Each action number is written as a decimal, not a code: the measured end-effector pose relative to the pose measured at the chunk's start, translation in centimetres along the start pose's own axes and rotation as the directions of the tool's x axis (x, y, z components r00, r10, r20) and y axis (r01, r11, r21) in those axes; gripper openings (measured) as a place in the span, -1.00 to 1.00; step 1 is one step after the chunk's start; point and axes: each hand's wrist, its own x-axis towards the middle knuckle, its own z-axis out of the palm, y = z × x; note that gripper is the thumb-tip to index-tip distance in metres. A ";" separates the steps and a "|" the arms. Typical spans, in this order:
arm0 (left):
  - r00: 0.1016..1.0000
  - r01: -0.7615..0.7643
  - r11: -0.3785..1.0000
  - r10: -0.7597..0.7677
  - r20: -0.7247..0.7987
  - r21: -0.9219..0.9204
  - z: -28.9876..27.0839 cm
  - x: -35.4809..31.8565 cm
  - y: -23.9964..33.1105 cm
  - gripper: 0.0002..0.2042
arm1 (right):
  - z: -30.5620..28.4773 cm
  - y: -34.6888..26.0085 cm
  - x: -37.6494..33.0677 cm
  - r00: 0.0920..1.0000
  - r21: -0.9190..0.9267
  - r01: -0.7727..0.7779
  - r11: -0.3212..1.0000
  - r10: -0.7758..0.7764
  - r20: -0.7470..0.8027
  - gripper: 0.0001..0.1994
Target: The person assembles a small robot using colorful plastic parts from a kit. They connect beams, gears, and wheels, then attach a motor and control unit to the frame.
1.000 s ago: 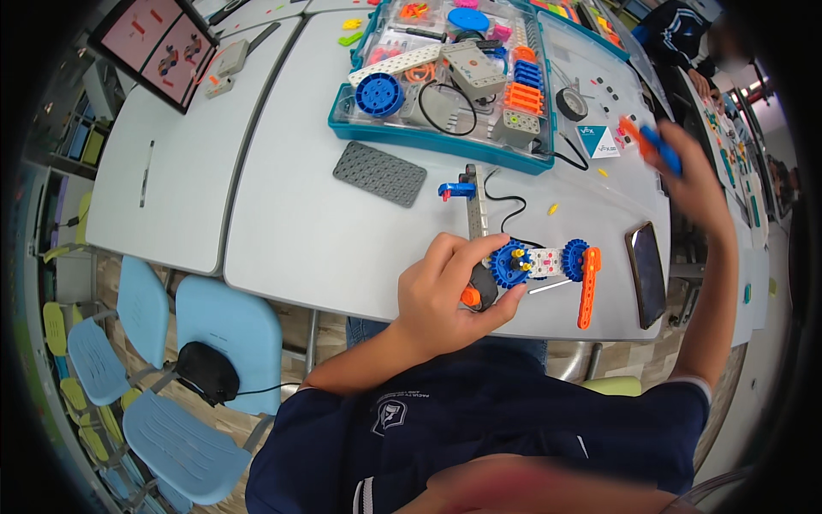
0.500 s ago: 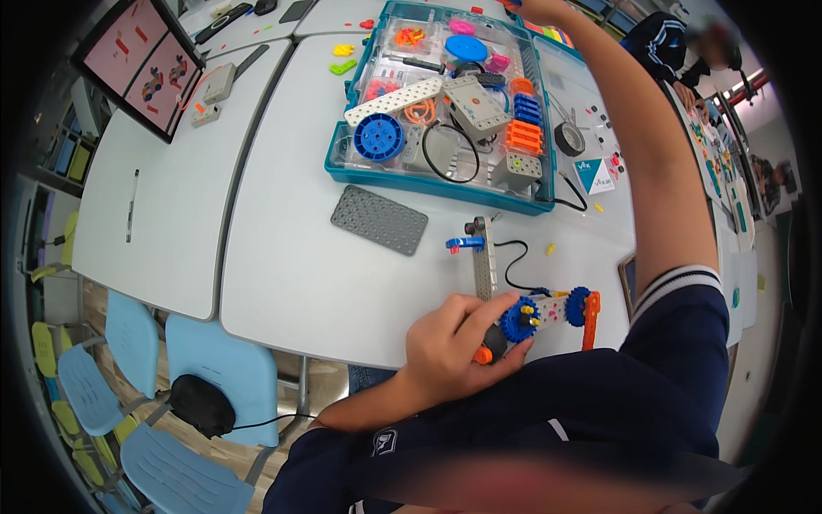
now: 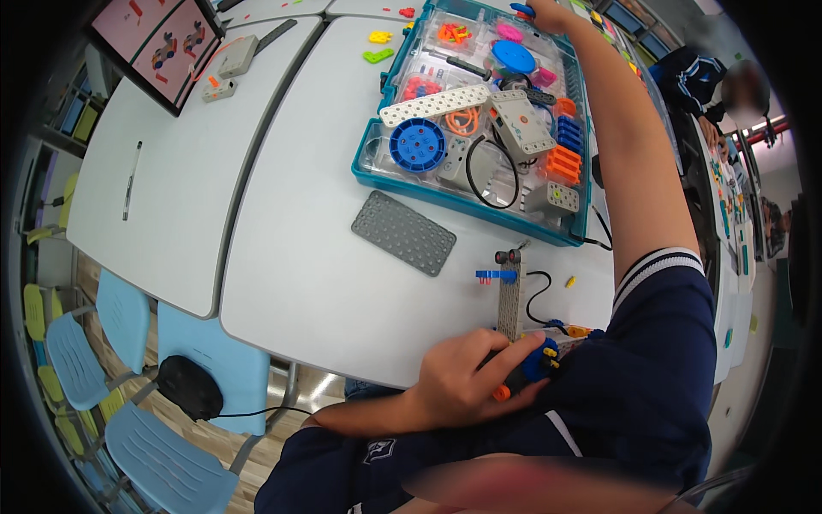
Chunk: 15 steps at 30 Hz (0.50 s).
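Observation:
My left hand (image 3: 462,377) grips the near end of a model built from plastic construction parts, by its dark wheel and blue gear (image 3: 539,363). From the model a grey perforated beam (image 3: 510,308) points away from me, with a blue piece (image 3: 497,276) across its far end. A black cable loops beside it. Stretched out to the far end of the parts case (image 3: 462,202), my right hand (image 3: 552,17) is closed with a small blue piece (image 3: 521,9) at its fingertips. My right sleeve hides part of the model.
Inside the teal-rimmed case lie blue wheels (image 3: 418,145), a grey block (image 3: 522,122), orange parts (image 3: 562,164) and a white beam (image 3: 434,105). A grey perforated plate (image 3: 404,233) lies nearby. Leftward are a pen (image 3: 132,181), a screen (image 3: 158,51) and chairs (image 3: 171,458). Another person (image 3: 693,81) works at far right.
The view has shifted, so the case and model appear farther right. My right hand stays at the case's far end; my left hand keeps its grip. My right sleeve now covers the model's orange end.

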 end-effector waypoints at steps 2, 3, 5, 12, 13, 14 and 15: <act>1.000 0.002 1.000 -0.002 -0.009 -0.003 0.1 0.0 0.0 -0.45 | 0.4 0.5 1.6 0.999 -0.017 0.039 0.999 -0.038 0.017 -0.72; 1.000 0.008 1.000 -0.008 -0.010 -0.002 0.2 0.0 0.0 -0.45 | 0.6 0.6 2.2 0.996 -0.066 0.084 0.994 -0.085 -0.021 -0.68; 1.000 0.009 1.000 -0.009 0.000 0.012 0.1 0.0 0.0 -0.43 | 1.1 0.6 2.8 0.981 -0.162 0.160 0.974 -0.175 -0.087 -0.59; 0.999 -0.009 0.999 0.008 0.033 0.039 -0.4 0.3 0.2 -0.42 | -1.4 0.3 -2.1 0.935 0.081 0.084 0.993 -0.051 -0.351 -0.66; 1.000 -0.020 0.999 0.019 0.023 0.044 -0.4 0.4 0.2 -0.42 | -2.8 -0.4 -3.2 0.899 0.046 0.141 0.989 -0.108 -0.425 -0.62; 1.000 -0.024 0.999 0.023 0.016 0.046 -0.3 0.4 0.1 -0.42 | -4.3 -1.2 -5.0 0.846 0.133 0.261 0.956 -0.160 -0.509 -0.51; 1.000 -0.023 0.999 0.022 0.010 0.046 -0.2 0.4 -0.1 -0.41 | -6.3 -2.2 -7.0 0.894 0.154 0.137 0.979 -0.055 -0.445 -0.40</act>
